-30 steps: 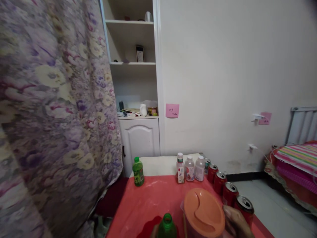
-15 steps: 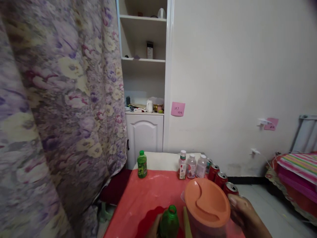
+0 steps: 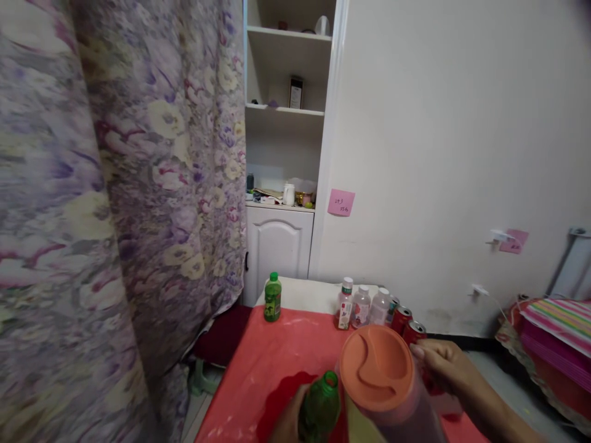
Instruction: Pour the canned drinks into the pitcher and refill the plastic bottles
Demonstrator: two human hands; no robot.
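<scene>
My left hand [image 3: 287,419] is wrapped round an uncapped green bottle [image 3: 319,408] at the bottom of the view, its open mouth upward and leaning slightly right. Just right of it is a clear plastic pitcher [image 3: 410,418] with an orange lid [image 3: 376,368]. My right hand [image 3: 438,364] is closed at the pitcher's right side, where its handle would be; the fingers mostly hide the grip. The pitcher tilts toward the bottle, their rims close together. I cannot tell whether they touch. A yellowish flat piece [image 3: 362,426] shows between them.
On the red-covered table [image 3: 295,344] a capped green bottle [image 3: 273,298] stands at the far left. Three clear bottles [image 3: 361,306] and several red cans [image 3: 414,332] line the back right. A floral curtain [image 3: 175,184] hangs left; a bed [image 3: 554,338] stands right.
The pitcher has tipped to the left, toward the green bottle, with my right hand moving along. The bottle leans a little more to the right. The whole view has shifted slightly.
</scene>
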